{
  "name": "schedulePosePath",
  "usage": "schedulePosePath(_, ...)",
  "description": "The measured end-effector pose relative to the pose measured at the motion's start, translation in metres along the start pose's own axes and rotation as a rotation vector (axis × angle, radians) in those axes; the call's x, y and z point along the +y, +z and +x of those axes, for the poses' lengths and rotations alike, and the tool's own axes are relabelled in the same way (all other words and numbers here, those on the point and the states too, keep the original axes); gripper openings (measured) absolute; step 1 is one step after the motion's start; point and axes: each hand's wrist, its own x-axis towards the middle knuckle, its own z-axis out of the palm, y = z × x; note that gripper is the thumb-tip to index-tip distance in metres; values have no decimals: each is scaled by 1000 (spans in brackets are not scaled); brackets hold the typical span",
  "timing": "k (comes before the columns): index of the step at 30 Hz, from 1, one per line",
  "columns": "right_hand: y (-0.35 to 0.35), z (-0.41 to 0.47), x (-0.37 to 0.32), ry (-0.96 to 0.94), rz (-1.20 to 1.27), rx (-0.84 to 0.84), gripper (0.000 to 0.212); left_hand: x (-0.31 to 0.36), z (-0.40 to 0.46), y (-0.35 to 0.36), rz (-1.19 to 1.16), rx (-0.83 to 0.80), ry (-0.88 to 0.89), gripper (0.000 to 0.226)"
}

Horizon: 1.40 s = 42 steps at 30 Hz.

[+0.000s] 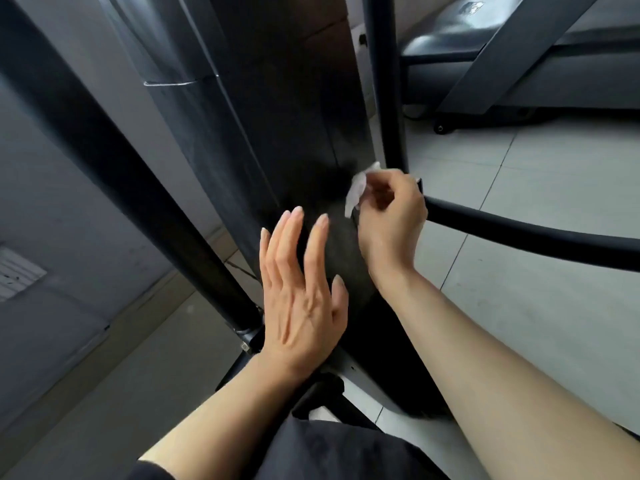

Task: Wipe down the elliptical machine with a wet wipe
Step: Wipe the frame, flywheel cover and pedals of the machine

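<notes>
The right hand (389, 220) holds a white wet wipe (356, 190) with its fingers (382, 188) curled and clamped on it. The wipe is pressed on the black center column (277, 133) of the elliptical machine, at the right edge of the column and just beside a thin black upright bar (384, 81). The left hand (299, 292) is lower on the same column. Its fingers (291, 237) are straight and a little apart, and they hold nothing. They lie flat over the dark surface, but I cannot tell if they really touch it.

I judge that the wiping step is in progress now, on the lower part of the column. Much of the machine is not yet shown as clean or dirty, so the progress is hard to say. The next move, I think, calls for sliding the wipe along the column with steady pressure, and then going to the curved black bar (519, 233) to the right of the column. Far behind the column, another exercise machine (519, 64) stands on the tiled floor (519, 306)
</notes>
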Motion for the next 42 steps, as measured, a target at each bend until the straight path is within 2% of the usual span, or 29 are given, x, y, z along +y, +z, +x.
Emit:
schedulePosePath(2,3,23,-19,-184,19,39,13,-11,20,-1,160,-4,198,79)
schedulePosePath(5,14,36,-19,-262,14,-7,16,-29,49,1,349,-58,233,71)
schedulePosePath(7,12,25,5,-141,19,-1,20,-34,52,6,498,-127,275,69)
schedulePosePath(10,2,-4,54,113,-27,-35,17,-37,51,13,597,-137,263,67)
schedulePosePath(13,2,-6,63,185,-43,0,11,-35,52,17,621,-89,235,68)
schedulePosePath(18,17,26,12,-105,113,104,18,-34,50,21,593,-38,218,61)
schedulePosePath(20,19,25,22,-128,76,117,17,-33,49,24,583,-16,198,61)
schedulePosePath(22,16,11,53,-81,-7,145,18,-32,50,25,572,3,179,62)
schedulePosePath(25,9,-14,95,136,-41,180,12,-31,51,27,576,17,178,62)
schedulePosePath(28,12,-8,87,207,-81,209,18,-30,51,29,573,36,170,63)
schedulePosePath(31,19,21,42,50,76,181,10,-30,50,30,569,38,178,62)
schedulePosePath(33,23,31,25,-71,152,157,14,-31,50,30,577,36,184,61)
schedulePosePath(36,20,20,53,-124,34,145,11,-30,49,31,587,36,182,61)
schedulePosePath(39,6,-21,108,42,-106,138,16,-30,49,31,599,45,192,62)
schedulePosePath(42,-7,-53,141,336,-218,-23,23,-29,52,27,611,16,193,64)
